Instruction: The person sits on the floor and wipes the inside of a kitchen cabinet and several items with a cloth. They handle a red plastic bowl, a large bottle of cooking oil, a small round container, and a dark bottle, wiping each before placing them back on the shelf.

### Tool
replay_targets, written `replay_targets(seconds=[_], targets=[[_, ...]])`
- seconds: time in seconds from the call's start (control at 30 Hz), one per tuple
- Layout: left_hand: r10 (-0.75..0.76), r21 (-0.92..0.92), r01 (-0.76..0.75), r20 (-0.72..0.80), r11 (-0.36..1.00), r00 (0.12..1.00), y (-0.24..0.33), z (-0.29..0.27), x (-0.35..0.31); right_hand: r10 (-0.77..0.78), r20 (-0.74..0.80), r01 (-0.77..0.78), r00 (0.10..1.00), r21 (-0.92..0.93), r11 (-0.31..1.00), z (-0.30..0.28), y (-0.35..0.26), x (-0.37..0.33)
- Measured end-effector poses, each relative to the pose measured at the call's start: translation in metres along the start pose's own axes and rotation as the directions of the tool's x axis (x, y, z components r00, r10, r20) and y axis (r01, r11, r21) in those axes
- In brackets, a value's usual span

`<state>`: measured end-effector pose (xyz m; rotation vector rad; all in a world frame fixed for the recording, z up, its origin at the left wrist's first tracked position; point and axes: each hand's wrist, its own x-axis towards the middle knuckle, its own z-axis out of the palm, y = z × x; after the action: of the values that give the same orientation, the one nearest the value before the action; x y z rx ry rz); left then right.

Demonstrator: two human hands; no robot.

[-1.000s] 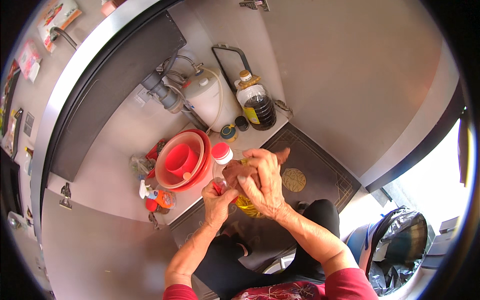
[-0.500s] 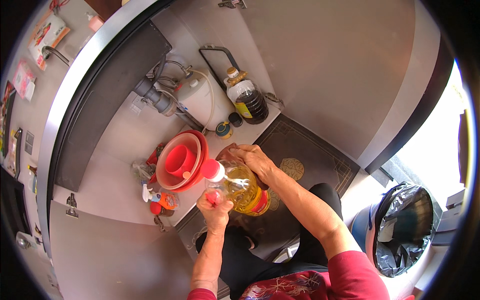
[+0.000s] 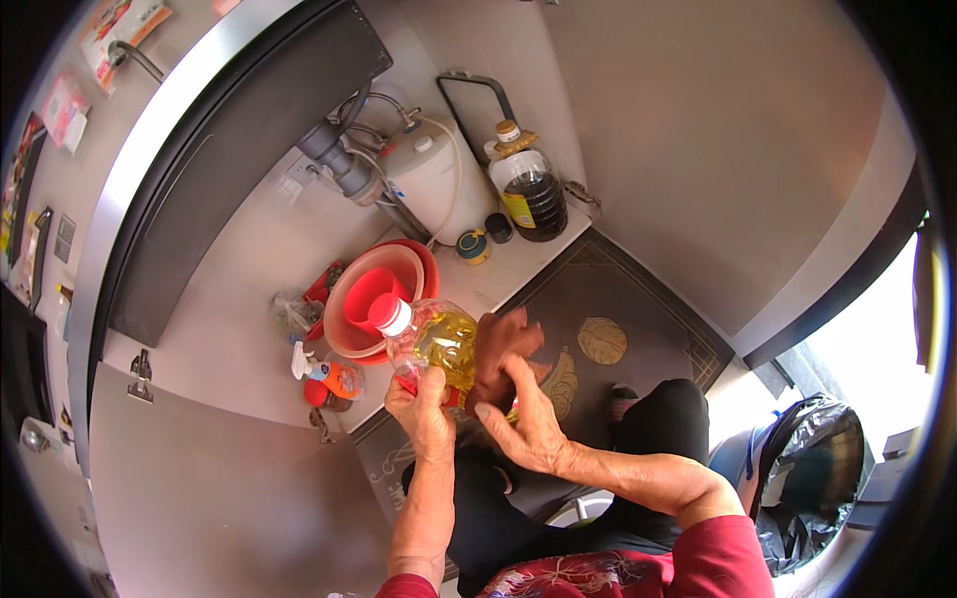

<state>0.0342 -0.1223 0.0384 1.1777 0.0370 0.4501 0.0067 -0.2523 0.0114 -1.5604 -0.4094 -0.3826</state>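
Note:
A clear plastic bottle of yellow cooking oil [image 3: 444, 337] with a red cap is held tilted, its cap toward the upper left. My left hand [image 3: 423, 414] is closed around its handle side. Against the bottle's right side lies a crumpled brown cloth [image 3: 495, 361], gripped by my right hand [image 3: 528, 427] between thumb and fingers. The cloth and hands hide the bottle's lower part. Just beyond the bottle are nested red and pink basins [image 3: 346, 311] with a red bowl [image 3: 371, 290] inside, on the cabinet floor.
Left of the basins stands an orange spray bottle [image 3: 339, 377]. Farther back are a white tank [image 3: 434, 179], grey drain pipe [image 3: 344, 169] and large jug of dark liquid [image 3: 538, 204]. Open cabinet doors [image 3: 239, 488] flank me. A black-lined bin [image 3: 812, 478] stands at right.
My right hand and the cloth have moved from the bottle's far side to its right and lower side. The bottle has turned, its cap now pointing farther left. The view has shifted.

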Motion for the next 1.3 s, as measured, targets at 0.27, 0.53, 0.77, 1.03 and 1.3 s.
replay_targets(seconds=[0.27, 0.53, 0.77, 1.03, 1.3], targets=[[-0.056, 0.073, 0.054, 0.03, 0.996, 0.998, -0.006, -0.003, -0.005, -0.444, -0.062, 0.414, 0.894, -0.264, 0.871, -0.01, -0.014, 0.051], [-0.075, 0.357, -0.029, 0.274, 0.933, 0.959, -0.01, 0.005, -0.026, 0.187, -0.126, -0.172, 0.974, 0.121, 0.978, -0.037, -0.021, 0.071], [-0.068, 0.457, -0.132, 0.394, 0.879, 0.916, -0.002, 0.016, -0.036, -0.203, 0.19, 0.186, 0.96, 0.106, 0.977, -0.081, -0.041, 0.07], [-0.033, 0.445, -0.257, 0.547, 0.858, 0.836, -0.005, 0.011, -0.037, 0.357, 0.326, -0.443, 0.875, 0.245, 0.862, -0.084, -0.032, 0.065], [0.018, 0.237, -0.304, 0.762, 0.923, 0.648, 0.0, 0.004, -0.028, -0.113, 0.827, -0.472, 0.551, 0.421, 0.775, -0.084, -0.011, 0.095]])
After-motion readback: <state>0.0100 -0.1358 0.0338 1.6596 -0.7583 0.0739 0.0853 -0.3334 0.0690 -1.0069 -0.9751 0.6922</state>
